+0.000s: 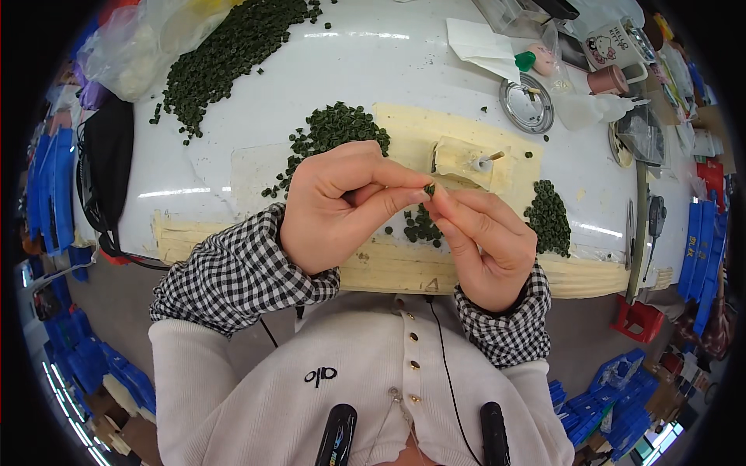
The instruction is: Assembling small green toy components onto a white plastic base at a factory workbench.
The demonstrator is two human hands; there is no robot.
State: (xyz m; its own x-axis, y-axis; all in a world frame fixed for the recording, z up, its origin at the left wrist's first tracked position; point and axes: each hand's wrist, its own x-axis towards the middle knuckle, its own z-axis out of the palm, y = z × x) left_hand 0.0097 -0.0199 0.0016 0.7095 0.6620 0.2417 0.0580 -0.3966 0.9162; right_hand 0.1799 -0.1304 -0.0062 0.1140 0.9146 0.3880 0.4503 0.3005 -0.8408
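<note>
Over the table's front part, my left hand point(330, 206) and my right hand point(489, 245) meet fingertip to fingertip. Both pinch a small dark green piece point(430, 189), mostly covered by the fingers. Behind my left hand lies a pile of small round green pieces point(342, 128). A few more green pieces point(422, 225) sit below the fingertips, and another heap point(549, 217) is to the right of my right hand. Just beyond the hands stands a small block wrapped in cream tape point(458, 161), with a thin stick point(491, 158) on it.
A large heap of green pieces point(233, 58) spreads across the far left, beside clear plastic bags point(128, 58). A round metal lid point(527, 103), a white paper point(482, 46), a squeeze bottle point(590, 111) and a mug point(610, 46) stand at the far right. Cream tape point(404, 272) covers the front edge.
</note>
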